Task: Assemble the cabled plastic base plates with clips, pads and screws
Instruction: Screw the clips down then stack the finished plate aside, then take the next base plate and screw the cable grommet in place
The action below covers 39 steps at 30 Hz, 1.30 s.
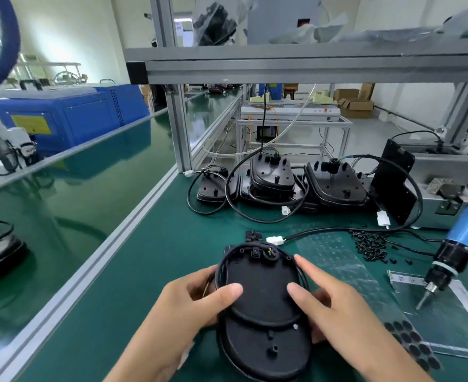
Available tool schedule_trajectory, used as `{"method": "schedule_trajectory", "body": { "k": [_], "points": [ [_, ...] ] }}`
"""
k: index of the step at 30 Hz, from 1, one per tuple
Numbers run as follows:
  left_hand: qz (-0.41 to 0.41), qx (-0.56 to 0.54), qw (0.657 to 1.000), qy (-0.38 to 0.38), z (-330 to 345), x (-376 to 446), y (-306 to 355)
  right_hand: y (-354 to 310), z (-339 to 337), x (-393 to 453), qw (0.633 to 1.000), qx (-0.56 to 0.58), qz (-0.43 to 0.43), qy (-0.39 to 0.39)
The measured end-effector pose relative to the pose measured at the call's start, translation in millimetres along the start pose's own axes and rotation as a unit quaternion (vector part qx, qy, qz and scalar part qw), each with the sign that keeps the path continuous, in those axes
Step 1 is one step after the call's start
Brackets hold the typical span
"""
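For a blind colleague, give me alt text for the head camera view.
Both hands, left hand and right hand, grip a black base plate over a green bench; an electric screwdriver and loose screws lie to the right.

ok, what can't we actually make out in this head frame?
- Near end of the plate: cut off by the bottom edge.
- Plate's sides: covered by the left hand and right hand; whether clips are fitted there cannot be told.
- Screws: too small to count or type.
- Pads: sheet partly cut off at right.
- Driver: body leaves the right edge.
- Bags on the shelf: blurred.
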State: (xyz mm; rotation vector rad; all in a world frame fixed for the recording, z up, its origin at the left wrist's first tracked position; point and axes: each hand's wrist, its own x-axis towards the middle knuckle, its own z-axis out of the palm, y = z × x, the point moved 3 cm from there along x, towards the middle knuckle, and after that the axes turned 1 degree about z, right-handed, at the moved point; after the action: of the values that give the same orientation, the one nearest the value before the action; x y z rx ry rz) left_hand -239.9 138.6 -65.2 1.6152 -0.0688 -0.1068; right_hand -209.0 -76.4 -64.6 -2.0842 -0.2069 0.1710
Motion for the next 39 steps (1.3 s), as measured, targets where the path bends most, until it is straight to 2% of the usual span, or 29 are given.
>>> {"method": "schedule_trajectory", "body": {
  "k": [3, 6, 10, 15, 21, 25, 27, 30, 34, 37, 39],
  "points": [
    [0.028, -0.090, 0.995, -0.024, -6, -5, 1, -19, 15, 17, 0.998, 0.017, -0.064, 0.020],
    [0.001, -0.169, 0.982, 0.086, -19, -3, -10, -35, 32, 40, 0.994, 0.026, -0.106, 0.024],
    [-0.001, -0.241, 0.947, 0.212, -47, -6, -20, -47, 60, 65, 0.992, 0.076, -0.094, -0.036],
    [0.027, -0.151, 0.924, 0.351, -125, -2, -3, -34, 84, 74, 0.992, -0.023, -0.122, -0.021],
    [-0.017, -0.090, 0.842, 0.532, -269, 24, 36, -31, 86, 70, 0.982, -0.087, -0.166, -0.013],
    [-0.076, -0.092, 0.783, 0.610, -313, 38, 41, -30, 88, 71, 0.978, -0.113, -0.176, -0.011],
    [-0.116, -0.055, 0.767, 0.629, -327, 46, 33, -29, 88, 73, 0.978, -0.112, -0.174, -0.010],
    [-0.163, 0.061, 0.745, 0.644, -340, 57, 19, -29, 90, 75, 0.976, -0.119, -0.184, -0.012],
    [-0.142, 0.107, 0.718, 0.673, -342, 66, 18, -29, 91, 77, 0.973, -0.124, -0.192, -0.010],
    [-0.169, 0.125, 0.717, 0.665, -345, 69, 18, -29, 91, 76, 0.974, -0.118, -0.191, -0.003],
    [-0.190, 0.184, 0.714, 0.648, -347, 69, 20, -29, 91, 75, 0.975, -0.116, -0.189, 0.000]
  ]
}}
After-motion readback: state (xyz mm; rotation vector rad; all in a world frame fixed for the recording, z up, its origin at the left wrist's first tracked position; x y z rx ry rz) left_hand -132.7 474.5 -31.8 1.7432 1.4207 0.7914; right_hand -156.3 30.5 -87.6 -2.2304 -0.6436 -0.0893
